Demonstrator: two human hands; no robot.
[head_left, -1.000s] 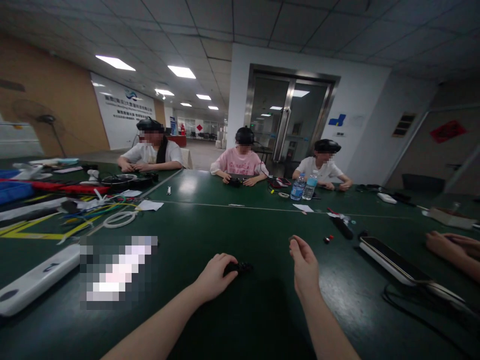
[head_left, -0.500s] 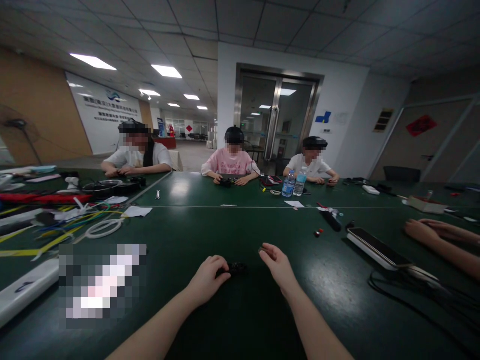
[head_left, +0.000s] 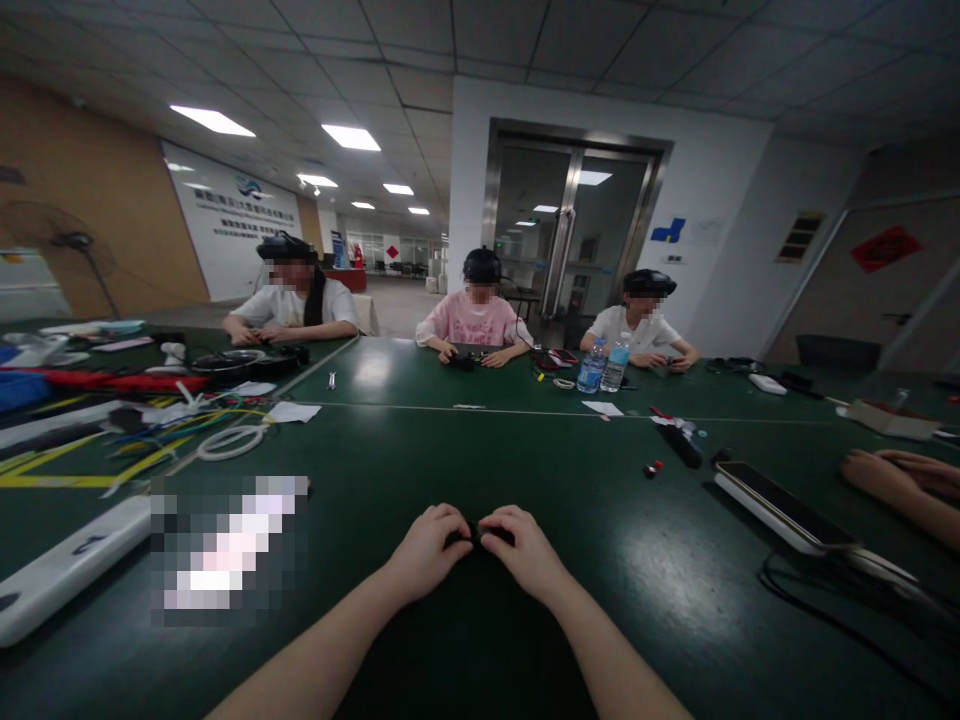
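A small dark object (head_left: 475, 532) lies low over the green table (head_left: 352, 480), mostly covered by my fingers; its kind cannot be made out. My left hand (head_left: 431, 543) is closed on its left end, thumb and fingers pinching it. From the other side my right hand (head_left: 519, 548) has its thumb and fingers closed at the right end of the same object. The fingertips of both hands almost meet over its middle. Whether a smaller piece sits in the right fingers is hidden.
A blurred-out bright screen (head_left: 240, 545) and a white power strip (head_left: 75, 570) lie left. Coiled cable (head_left: 231, 442) is beyond them. To the right are a phone on a white block (head_left: 780, 505), black cables and another person's hands (head_left: 885, 480). Two bottles (head_left: 604, 365) stand farther back, near three seated people.
My right hand has moved left, from apart to closing on the right end of the dark object. My left hand keeps its hold. The view has turned slightly left.
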